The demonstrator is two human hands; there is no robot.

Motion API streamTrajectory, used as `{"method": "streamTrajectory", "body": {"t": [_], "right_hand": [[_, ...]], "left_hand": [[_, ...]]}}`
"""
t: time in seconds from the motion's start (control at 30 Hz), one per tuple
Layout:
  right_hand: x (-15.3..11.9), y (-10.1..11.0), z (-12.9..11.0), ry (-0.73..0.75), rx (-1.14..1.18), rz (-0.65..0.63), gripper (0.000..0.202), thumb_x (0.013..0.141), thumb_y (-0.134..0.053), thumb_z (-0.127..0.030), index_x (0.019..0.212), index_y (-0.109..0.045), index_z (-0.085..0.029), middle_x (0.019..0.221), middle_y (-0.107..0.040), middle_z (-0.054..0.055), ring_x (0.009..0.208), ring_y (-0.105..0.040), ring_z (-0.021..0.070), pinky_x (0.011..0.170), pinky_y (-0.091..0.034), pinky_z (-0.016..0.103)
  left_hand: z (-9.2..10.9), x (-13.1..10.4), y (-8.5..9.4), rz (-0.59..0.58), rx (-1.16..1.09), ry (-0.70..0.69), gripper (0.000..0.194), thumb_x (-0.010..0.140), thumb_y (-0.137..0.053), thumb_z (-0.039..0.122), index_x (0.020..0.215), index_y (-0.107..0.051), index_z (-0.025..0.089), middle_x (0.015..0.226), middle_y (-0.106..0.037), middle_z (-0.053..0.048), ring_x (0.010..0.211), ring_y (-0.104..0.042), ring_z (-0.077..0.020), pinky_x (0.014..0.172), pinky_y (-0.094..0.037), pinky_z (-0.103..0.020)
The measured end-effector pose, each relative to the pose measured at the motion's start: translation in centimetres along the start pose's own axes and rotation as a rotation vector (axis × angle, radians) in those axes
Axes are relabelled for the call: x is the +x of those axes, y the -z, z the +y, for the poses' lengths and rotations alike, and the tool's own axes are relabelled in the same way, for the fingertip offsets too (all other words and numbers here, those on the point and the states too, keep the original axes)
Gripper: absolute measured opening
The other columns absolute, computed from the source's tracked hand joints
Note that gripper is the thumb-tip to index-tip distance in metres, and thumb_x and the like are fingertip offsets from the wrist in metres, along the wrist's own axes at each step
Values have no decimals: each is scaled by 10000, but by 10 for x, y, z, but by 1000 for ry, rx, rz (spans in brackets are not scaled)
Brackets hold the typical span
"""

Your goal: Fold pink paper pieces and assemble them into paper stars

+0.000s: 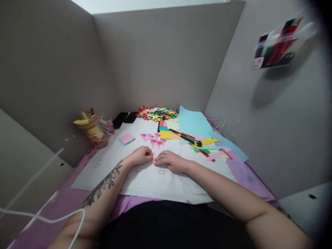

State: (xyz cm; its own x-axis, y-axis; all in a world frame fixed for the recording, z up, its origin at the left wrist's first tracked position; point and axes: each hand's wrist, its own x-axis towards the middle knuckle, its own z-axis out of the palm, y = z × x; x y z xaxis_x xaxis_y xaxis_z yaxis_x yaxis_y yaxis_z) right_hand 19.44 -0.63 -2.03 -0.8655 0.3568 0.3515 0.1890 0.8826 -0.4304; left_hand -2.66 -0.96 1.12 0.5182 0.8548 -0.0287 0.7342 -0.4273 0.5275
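A small pink piece of folded paper (154,157) lies between my hands, low over the white sheet (109,176). My left hand (141,155) is closed, its fingertips pinching the paper's left side. From the other side, my right hand (172,160) presses its fingers together on the same piece. Just beyond my hands, several folded pink paper pieces (155,135) sit in a loose group. A short stack of pink and blue paper squares (127,139) rests to the left of them.
Several colourful folded paper stars (157,113) are heaped at the back. A black and yellow box cutter (190,139) lies on paper strips (207,148) at the right, near a light blue sheet (193,121). At left stands a cup (94,133). Grey partitions (166,62) enclose the table.
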Motion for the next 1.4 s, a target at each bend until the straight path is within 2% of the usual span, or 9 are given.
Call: {"method": "streamTrajectory", "body": {"t": [0.13,0.57,0.8,1.07,1.4], "right_hand": [[0,-1,1,1,0,16,476,760,-463,3,1157,-575,-235,1104,-638,48,1047,-540,166,954,-364,375],[1,3,-4,24,-11,8,419,740,-484,14,1044,-636,-231,1101,-637,60,1039,-548,168,943,-387,367],[2,3,-6,24,-33,5,359,766,-500,-23,1025,-643,-227,1117,-627,59,1050,-534,171,955,-380,375],[2,2,-6,35,-24,0,387,752,-494,7,1030,-631,-226,1125,-616,57,1072,-514,163,950,-386,353],[3,1,-10,20,-38,9,359,797,-481,-57,1080,-633,-218,1126,-621,65,1041,-525,179,942,-394,377]], "left_hand": [[-1,1,-1,4,-3,27,175,676,-508,256,712,-635,143,667,-606,-7,601,-502,-121,554,-345,-210],[-3,6,-3,4,-2,96,179,664,-521,270,700,-645,145,650,-618,-6,584,-507,-119,535,-336,-207],[-1,5,-4,18,26,104,186,665,-515,271,709,-648,149,652,-623,-7,568,-494,-117,515,-317,-211],[5,1,-6,59,29,94,180,661,-504,254,688,-641,141,675,-617,-18,586,-500,-121,529,-333,-212],[5,0,-7,87,14,112,193,672,-508,266,711,-649,141,695,-631,-24,592,-508,-126,529,-334,-216]]}}
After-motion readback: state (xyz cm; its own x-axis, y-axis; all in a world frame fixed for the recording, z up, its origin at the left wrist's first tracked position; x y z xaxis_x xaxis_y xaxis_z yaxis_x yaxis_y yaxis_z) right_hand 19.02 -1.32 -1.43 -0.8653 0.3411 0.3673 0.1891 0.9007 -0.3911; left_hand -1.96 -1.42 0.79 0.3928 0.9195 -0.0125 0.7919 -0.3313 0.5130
